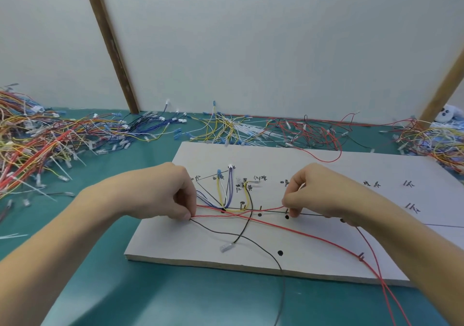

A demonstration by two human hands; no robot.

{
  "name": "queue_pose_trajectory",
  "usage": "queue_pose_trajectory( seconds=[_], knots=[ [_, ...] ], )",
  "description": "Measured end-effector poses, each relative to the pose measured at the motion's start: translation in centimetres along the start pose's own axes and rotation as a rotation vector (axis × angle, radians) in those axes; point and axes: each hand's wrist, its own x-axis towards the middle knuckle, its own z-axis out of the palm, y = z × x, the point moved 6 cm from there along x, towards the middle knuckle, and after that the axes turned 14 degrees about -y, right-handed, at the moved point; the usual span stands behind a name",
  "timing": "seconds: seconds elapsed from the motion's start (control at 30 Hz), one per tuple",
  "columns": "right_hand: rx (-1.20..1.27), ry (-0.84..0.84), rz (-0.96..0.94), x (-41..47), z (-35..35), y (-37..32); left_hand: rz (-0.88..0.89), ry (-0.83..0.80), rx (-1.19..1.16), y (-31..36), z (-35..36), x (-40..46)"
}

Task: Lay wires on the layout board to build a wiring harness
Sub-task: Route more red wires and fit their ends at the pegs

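Observation:
A white layout board [313, 170] with handwritten labels, drawn lines and short pegs lies on the green table. My left hand [165, 195] pinches red wires [296, 230] and a black wire [226, 234] at the board's left part. My right hand [319, 192] pinches a red wire near a peg at the board's middle. The red wires run on toward the lower right and off the board's front edge. Blue, yellow and white wires [223, 192] fan upward from a junction between my hands. A black wire with a clear terminal [226, 247] hangs down from there.
A large tangled heap of coloured wires [37, 144] fills the table's left. Smaller bunches of blue, yellow, white, red and black wires [251, 129] lie behind the board. Another heap [431, 139] sits at the far right. White panels with wooden edges stand behind.

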Motion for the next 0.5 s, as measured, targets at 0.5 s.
queue_pose_trajectory(
  seconds=[0.5],
  knots=[
    [-0.016, 0.083, -0.088, 1.0, -1.1, -0.7, 0.360, 0.231, -0.141, 5.9, 0.4, 4.9]
  ],
)
